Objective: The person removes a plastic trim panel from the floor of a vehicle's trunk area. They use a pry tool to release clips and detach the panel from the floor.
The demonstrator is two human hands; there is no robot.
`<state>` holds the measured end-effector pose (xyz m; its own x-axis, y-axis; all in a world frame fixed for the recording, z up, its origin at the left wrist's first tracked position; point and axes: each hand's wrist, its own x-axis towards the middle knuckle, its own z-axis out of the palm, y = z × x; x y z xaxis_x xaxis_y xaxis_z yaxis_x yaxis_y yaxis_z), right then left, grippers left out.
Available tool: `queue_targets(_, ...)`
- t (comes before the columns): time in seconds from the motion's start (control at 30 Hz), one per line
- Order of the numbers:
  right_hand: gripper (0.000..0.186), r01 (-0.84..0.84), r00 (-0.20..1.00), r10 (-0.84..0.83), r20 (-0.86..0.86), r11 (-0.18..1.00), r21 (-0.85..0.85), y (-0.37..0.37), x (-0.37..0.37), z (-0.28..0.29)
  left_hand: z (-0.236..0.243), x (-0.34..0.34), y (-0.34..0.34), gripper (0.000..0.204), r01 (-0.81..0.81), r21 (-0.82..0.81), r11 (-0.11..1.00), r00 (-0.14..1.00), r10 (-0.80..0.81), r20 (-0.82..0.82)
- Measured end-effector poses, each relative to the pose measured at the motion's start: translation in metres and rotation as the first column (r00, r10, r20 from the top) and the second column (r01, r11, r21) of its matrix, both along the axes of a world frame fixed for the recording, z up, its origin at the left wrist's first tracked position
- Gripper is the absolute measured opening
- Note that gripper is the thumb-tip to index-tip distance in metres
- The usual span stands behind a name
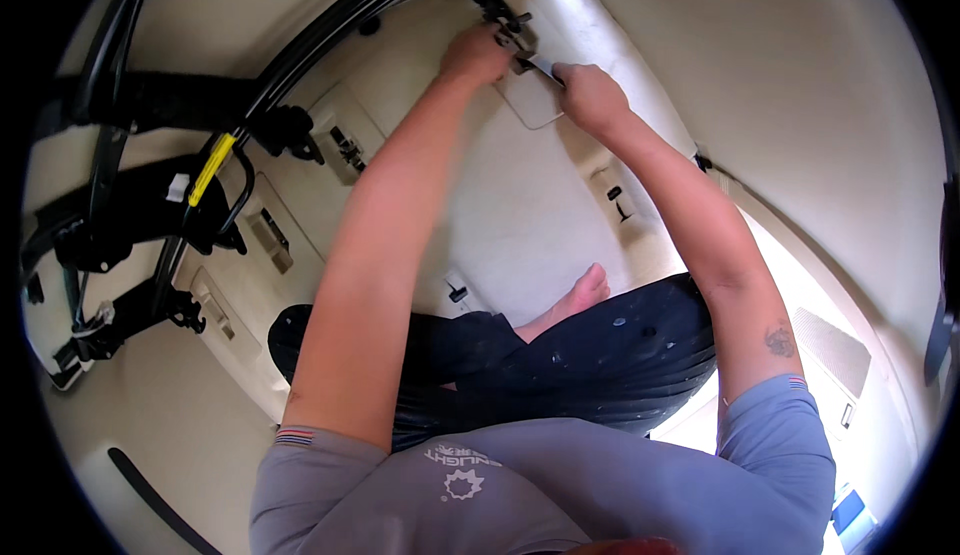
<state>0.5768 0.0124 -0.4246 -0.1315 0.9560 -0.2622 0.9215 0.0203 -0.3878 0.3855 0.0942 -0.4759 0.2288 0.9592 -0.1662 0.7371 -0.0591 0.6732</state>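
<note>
Silvery bar, clasped in the right hand, slants up-left at upper centre toward the left hand, whose hold I cannot tell.

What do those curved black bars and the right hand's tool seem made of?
The black bars: probably painted metal, given glossy light streaks along them; plastic isn't ruled out. The tool: likely bare metal, silvery and smooth, though little shows.

Below the grip spreads a beige floor, with recesses well to the lower left. Right of the grip stands a smooth beige wall; bright light falls between the two.
</note>
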Motion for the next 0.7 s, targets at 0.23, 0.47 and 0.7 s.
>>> queue_targets(0.23,0.024,-0.030,0.992,0.021,-0.122,0.997,-0.069,0.019,0.016,-0.002,0.039,0.009,0.004,0.036,-0.097,-0.351,0.931,0.980,0.152,0.132)
queue_targets(0.47,0.022,-0.103,0.992,0.103,0.070,0.995,-0.010,-0.009,0.015,0.011,0.024,0.000,0.004,0.023,-0.129,-0.328,0.936,0.919,0.237,0.315)
queue_targets(0.7,0.023,-0.120,0.993,0.119,-0.020,0.993,-0.005,-0.015,0.009,0.053,-0.002,-0.018,-0.016,0.037,-0.242,-0.051,0.969,0.843,0.236,0.484)
